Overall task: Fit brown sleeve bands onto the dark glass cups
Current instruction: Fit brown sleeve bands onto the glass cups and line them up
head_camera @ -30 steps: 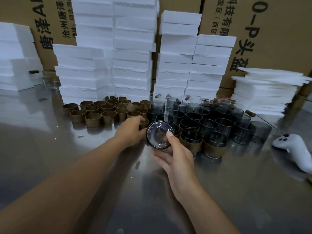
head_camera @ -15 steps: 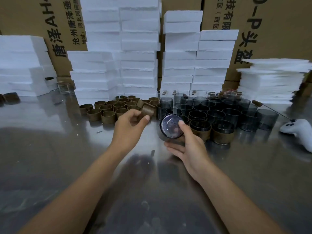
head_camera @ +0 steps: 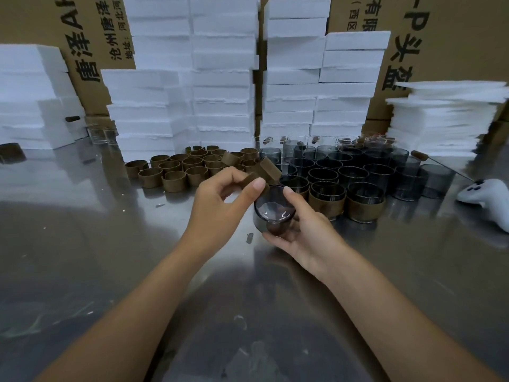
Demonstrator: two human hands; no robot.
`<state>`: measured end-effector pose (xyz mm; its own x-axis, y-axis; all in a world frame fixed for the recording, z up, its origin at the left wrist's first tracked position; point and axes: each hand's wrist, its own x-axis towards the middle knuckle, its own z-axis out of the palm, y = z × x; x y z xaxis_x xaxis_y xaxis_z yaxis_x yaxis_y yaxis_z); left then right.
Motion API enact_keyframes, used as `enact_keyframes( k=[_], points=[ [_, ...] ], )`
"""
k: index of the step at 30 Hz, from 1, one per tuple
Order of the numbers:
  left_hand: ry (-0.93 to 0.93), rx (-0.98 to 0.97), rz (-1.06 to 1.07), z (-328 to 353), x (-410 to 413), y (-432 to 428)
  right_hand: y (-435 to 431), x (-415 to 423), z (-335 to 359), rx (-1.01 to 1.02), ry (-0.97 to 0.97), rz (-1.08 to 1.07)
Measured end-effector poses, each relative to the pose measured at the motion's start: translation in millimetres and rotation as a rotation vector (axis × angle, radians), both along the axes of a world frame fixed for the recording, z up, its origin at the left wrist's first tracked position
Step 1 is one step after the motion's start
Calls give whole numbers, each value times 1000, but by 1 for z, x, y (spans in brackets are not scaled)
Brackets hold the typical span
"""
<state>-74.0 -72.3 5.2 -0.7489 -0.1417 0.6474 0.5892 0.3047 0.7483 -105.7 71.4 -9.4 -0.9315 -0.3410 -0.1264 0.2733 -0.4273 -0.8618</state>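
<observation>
Right hand (head_camera: pixel 300 230): I am gripping a dark round glass cup (head_camera: pixel 274 213), its base facing me.
Left hand (head_camera: pixel 220 205): I am pinching a curled brown sleeve band (head_camera: pixel 268 168) just above the cup.
Fitting: I am aiming to spread the band and slide it on squarely.

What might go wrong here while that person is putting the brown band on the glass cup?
1. The right hand holds the glass cup tipped on its side over the metal table; a slip could crack it.
2. The left hand pinches the brown band with its fingertips, so it may go on crooked.
3. Both hands work right beside the crowded cups; a bump might topple some.
</observation>
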Motion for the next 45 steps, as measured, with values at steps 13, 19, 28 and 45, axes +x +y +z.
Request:
enact_keyframes(
  k=[13,19,28,45],
  points=[
    [-48,23,-109,-3,7,10,5,1,3,-158,-66,74],
    [-152,99,-214,-4,4,8,4,7,7,-95,-100,72],
    [-193,38,-233,-7,2,9,4,8,10,-55,-111,77],
    [-192,7,-238,-11,2,7,6,11,9,-15,-3,154]
  ],
)
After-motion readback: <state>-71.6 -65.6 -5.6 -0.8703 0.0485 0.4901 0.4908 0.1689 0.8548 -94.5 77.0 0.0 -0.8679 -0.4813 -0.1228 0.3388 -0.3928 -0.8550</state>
